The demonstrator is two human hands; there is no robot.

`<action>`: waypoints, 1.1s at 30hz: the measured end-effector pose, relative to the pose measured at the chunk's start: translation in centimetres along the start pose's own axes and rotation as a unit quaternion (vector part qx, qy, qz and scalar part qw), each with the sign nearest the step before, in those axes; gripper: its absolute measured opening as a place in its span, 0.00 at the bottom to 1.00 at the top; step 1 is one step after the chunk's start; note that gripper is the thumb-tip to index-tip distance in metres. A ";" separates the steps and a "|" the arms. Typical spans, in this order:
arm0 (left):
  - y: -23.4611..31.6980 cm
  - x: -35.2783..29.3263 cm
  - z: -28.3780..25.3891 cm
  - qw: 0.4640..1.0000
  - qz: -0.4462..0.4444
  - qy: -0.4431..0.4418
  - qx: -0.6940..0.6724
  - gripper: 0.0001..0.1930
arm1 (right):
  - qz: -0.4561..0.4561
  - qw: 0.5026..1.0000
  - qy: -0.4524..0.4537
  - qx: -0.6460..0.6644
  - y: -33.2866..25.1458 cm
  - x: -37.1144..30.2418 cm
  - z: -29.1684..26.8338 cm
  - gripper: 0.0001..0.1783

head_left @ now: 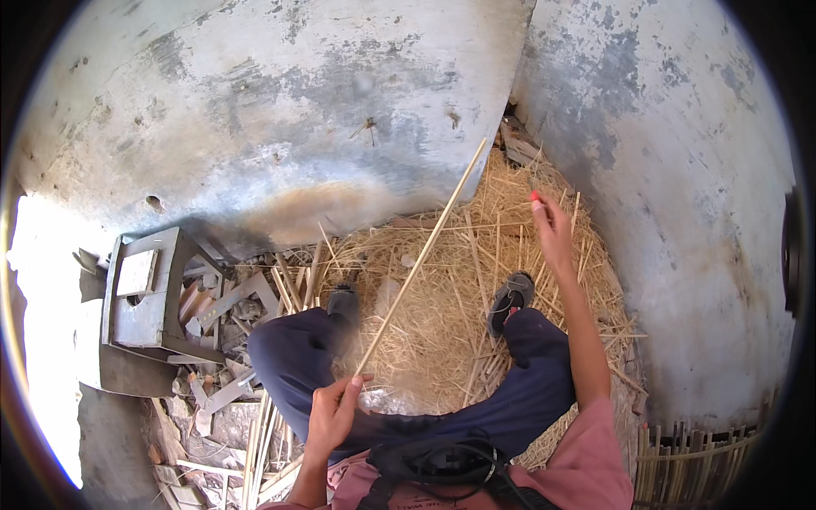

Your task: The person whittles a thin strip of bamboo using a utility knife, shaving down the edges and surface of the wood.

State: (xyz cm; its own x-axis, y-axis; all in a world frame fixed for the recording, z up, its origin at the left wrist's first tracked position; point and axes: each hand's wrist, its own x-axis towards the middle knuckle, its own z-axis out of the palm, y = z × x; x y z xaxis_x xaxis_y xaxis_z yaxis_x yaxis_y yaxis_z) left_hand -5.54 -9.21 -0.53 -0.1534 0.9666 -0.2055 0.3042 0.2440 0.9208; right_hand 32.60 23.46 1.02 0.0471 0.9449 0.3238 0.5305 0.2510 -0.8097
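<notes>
My left hand (pixel 334 414) is closed on the lower end of a long, thin bamboo strip (pixel 422 257). The strip slants up and to the right, its far tip in front of the grey wall. My right hand (pixel 554 231) is held out at the right, away from the strip, with its fingers closed round a small tool with a red handle (pixel 535 196). What the tool's working end looks like is too fine to make out against the straw. Below both hands lies a thick heap of pale shavings and split strips (pixel 442 314).
Weathered walls (pixel 340 93) meet in a corner ahead. A wooden box frame (pixel 161 297) stands at the left among rubble and scrap wood (pixel 225 395). My legs spread across the heap, with a shoe (pixel 512 302) on it. A slatted bamboo piece (pixel 697 463) is at the lower right.
</notes>
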 end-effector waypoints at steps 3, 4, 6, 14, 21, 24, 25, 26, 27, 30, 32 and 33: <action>-0.5 0.9 -0.6 0.981 -0.088 -0.084 -0.153 0.27 | 0.002 0.996 -0.048 0.079 0.0 -1.5 1.9 0.22; -0.6 1.2 -0.7 0.977 -0.091 -0.096 -0.167 0.28 | 0.015 0.991 -0.059 0.121 -0.1 -1.9 2.5 0.21; -0.7 1.6 -0.8 0.968 -0.097 -0.123 -0.195 0.30 | 0.033 0.980 -0.089 0.178 -0.6 -2.5 2.6 0.19; -0.9 2.2 -0.5 0.947 -0.120 -0.172 -0.242 0.30 | 0.039 0.944 -0.108 0.311 -4.7 -4.8 3.3 0.15; -1.0 2.4 -0.3 0.935 -0.135 -0.217 -0.247 0.30 | -0.001 0.940 -0.123 0.319 -6.3 -6.2 3.0 0.16; -1.1 2.6 0.2 0.931 -0.142 -0.220 -0.255 0.31 | -0.005 0.936 -0.121 0.331 -6.4 -6.5 2.9 0.16; -0.9 2.6 0.2 0.930 -0.143 -0.223 -0.253 0.31 | -0.007 0.933 -0.121 0.339 -6.5 -6.5 2.8 0.16; -0.8 2.5 0.2 0.930 -0.144 -0.226 -0.252 0.31 | -0.010 0.931 -0.120 0.344 -6.6 -6.6 2.8 0.17; -0.6 2.5 0.2 0.930 -0.145 -0.228 -0.250 0.31 | -0.013 0.929 -0.120 0.350 -6.7 -6.6 2.8 0.17; -0.5 2.7 0.4 0.925 -0.154 -0.231 -0.259 0.31 | -0.025 0.931 -0.113 0.345 -6.7 -6.6 2.7 0.17; -0.4 2.7 0.4 0.928 -0.146 -0.234 -0.250 0.31 | -0.031 0.933 -0.110 0.340 -6.7 -6.8 2.8 0.17; -0.4 2.7 0.4 0.930 -0.141 -0.235 -0.246 0.31 | -0.032 0.934 -0.110 0.339 -6.9 -6.8 2.8 0.17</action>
State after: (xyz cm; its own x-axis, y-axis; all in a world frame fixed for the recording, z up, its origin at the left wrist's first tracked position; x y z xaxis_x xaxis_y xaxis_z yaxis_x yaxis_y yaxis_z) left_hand -5.66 -6.66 -1.59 0.3019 0.8253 -0.4772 -0.1711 0.5393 0.8245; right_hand 26.26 15.89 3.00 -0.1813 0.9247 0.3347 -0.1348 0.3138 -0.9399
